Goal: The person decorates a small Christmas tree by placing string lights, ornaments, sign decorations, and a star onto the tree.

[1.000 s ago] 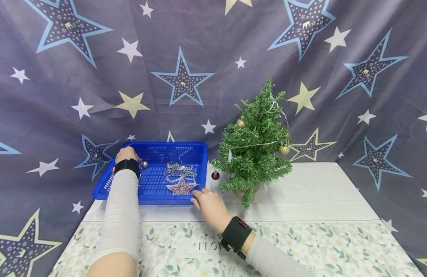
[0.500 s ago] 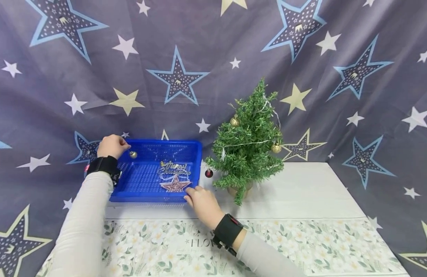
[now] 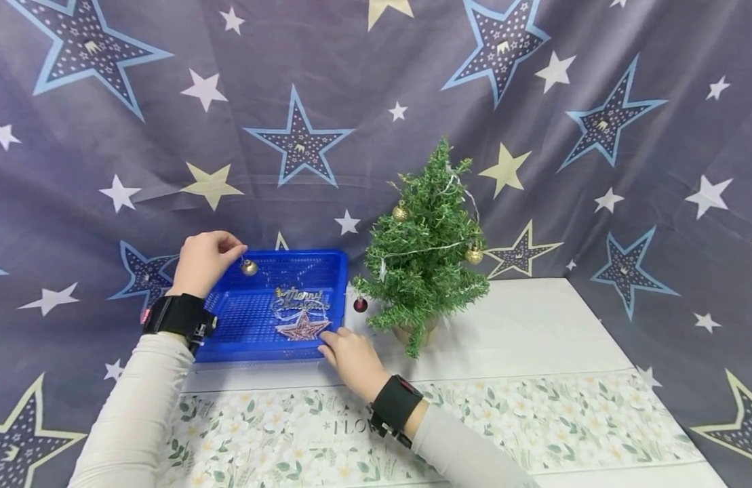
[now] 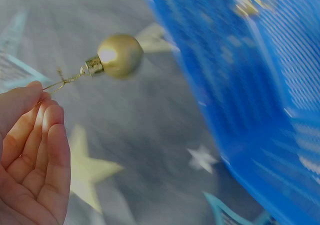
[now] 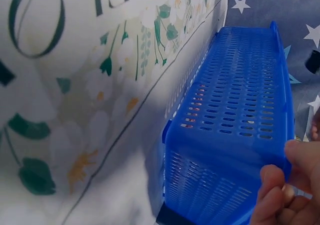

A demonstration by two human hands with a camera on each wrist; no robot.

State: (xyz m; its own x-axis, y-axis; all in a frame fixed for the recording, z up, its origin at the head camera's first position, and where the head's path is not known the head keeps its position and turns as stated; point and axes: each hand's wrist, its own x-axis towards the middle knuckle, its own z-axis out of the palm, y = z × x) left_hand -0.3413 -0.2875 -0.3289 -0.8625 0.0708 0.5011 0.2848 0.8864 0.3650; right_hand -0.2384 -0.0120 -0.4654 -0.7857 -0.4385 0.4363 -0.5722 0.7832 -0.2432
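My left hand (image 3: 201,263) is raised over the left side of the blue basket (image 3: 253,353). Between thumb and fingertips it pinches the thin gold string of a gold Christmas ball (image 4: 120,56), which dangles clear of the basket floor. At the basket's front right corner, my right hand (image 5: 292,185) grips the rim between thumb and fingers. Inside the basket lie a glittery pink star (image 3: 304,328) and a "Merry Christmas" sign (image 3: 300,299).
Right of the basket stands a small green Christmas tree (image 3: 424,257) with gold balls (image 3: 401,213), a white string and a dark red ornament (image 3: 360,304) hanging low on its left. A flowered cloth (image 3: 534,423) covers the table front; a starry curtain (image 3: 376,81) hangs behind.
My left hand has lifted the gold ball up out of the basket by its string and moved slightly right. The right hand keeps its grip on the rim. The head view has shifted.
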